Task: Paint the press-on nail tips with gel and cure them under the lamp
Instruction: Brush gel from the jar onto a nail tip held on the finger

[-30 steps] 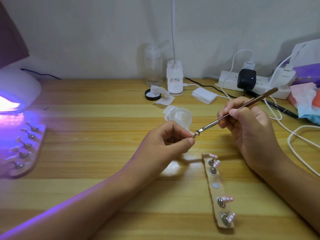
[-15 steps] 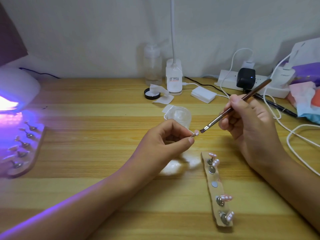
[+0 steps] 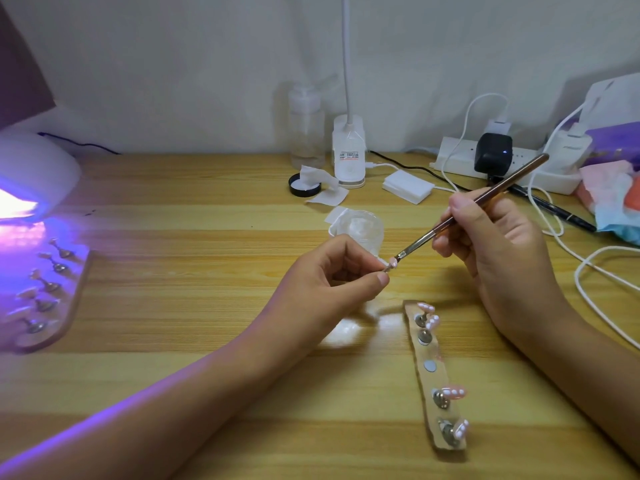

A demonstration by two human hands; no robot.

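Note:
My left hand [image 3: 332, 282] pinches a small metal stand that carries a pink nail tip [image 3: 392, 262]. A thin brown brush [image 3: 474, 206] is held like a pen in my right hand [image 3: 498, 251], and its bristles touch that tip. Below them a wooden strip [image 3: 437, 379] lies on the table with several pink tips on metal stands and one bare magnet. At the far left the white curing lamp [image 3: 34, 174] glows purple over a second wooden strip [image 3: 48, 296] of stands.
A clear gel jar [image 3: 362, 230] stands just behind my left hand. Farther back are a black lid [image 3: 304, 186] with wipes, a clear bottle [image 3: 306, 129], a desk lamp base [image 3: 349, 154], a white pad [image 3: 408, 186], a power strip [image 3: 502, 161] with cables, a pen and coloured packets at right.
The brush drew back a little from the nail tip, then its bristles came down onto the tip again. My left hand stayed where it was.

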